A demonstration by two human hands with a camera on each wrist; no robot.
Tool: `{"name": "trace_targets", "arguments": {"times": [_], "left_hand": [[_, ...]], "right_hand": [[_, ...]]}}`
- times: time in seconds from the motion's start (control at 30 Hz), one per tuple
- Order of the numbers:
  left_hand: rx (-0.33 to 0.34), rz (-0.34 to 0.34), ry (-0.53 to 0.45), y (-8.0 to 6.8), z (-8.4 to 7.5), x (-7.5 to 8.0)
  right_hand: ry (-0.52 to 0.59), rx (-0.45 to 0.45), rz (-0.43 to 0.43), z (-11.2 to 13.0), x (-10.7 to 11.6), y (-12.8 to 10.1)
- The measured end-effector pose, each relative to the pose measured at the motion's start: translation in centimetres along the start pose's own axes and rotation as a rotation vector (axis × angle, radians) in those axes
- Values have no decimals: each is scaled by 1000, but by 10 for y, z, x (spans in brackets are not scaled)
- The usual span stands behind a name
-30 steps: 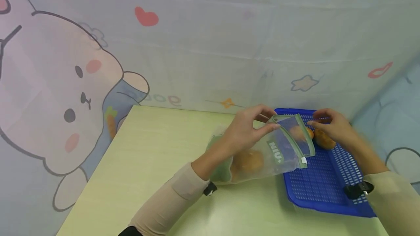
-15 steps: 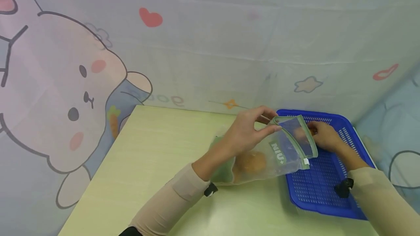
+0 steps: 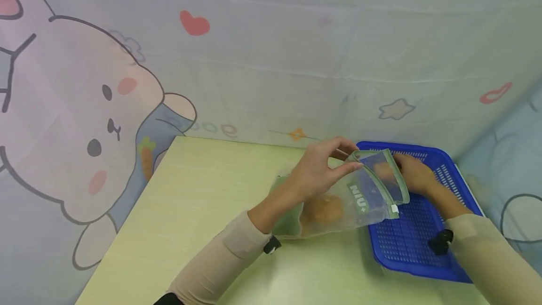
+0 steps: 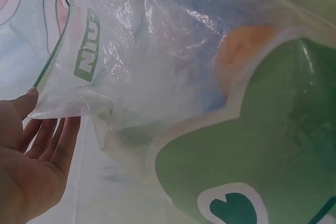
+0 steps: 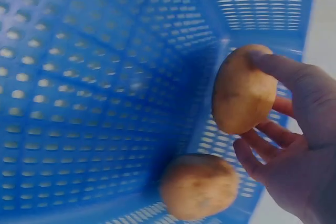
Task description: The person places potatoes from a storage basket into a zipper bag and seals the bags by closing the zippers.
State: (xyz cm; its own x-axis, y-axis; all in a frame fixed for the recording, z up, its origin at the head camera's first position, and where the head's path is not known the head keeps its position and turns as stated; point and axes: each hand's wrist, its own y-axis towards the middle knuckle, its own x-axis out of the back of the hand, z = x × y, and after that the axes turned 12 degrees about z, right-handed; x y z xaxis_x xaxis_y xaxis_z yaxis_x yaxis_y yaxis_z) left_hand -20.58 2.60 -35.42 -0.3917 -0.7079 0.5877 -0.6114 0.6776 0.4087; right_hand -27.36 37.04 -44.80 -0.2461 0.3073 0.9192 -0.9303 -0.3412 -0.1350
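Only the right wrist view shows the right hand curled round one potato above the blue basket, with a second potato lying loose in the basket's corner; from the head view the zip bag hides most of this. The left hand pinches the bag's top edge, its long axis slanting from the table up toward the basket, mouth facing the right hand. An orange-brown lump, probably another potato, shows through the plastic
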Motion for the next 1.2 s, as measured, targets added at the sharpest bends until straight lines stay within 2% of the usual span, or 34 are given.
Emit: {"name": "trace_targets", "arguments": {"times": [0.17, 0.37, 0.5, 0.6, 0.73, 0.93, 1.2], "left_hand": [[5, -8, -12, -1, 0, -1], [15, -4, -10, -1, 2, -1], [15, -13, -6, -1, 2, 0], [15, -16, -10, -1, 2, 2], [16, -18, -6, -2, 2, 3], [2, -26, 5, -2, 2, 4], [-24, -30, 4, -1, 3, 4]], "right_hand": [[156, 51, -88, 22, 25, -12], [240, 117, -209, 47, 52, -29], [301, 150, -324, 60, 65, -38], [348, 189, -377, 72, 73, -47], [367, 251, -387, 90, 79, -61], [314, 388, -351, 116, 81, -84], [248, 383, -306, 121, 67, -95]]}}
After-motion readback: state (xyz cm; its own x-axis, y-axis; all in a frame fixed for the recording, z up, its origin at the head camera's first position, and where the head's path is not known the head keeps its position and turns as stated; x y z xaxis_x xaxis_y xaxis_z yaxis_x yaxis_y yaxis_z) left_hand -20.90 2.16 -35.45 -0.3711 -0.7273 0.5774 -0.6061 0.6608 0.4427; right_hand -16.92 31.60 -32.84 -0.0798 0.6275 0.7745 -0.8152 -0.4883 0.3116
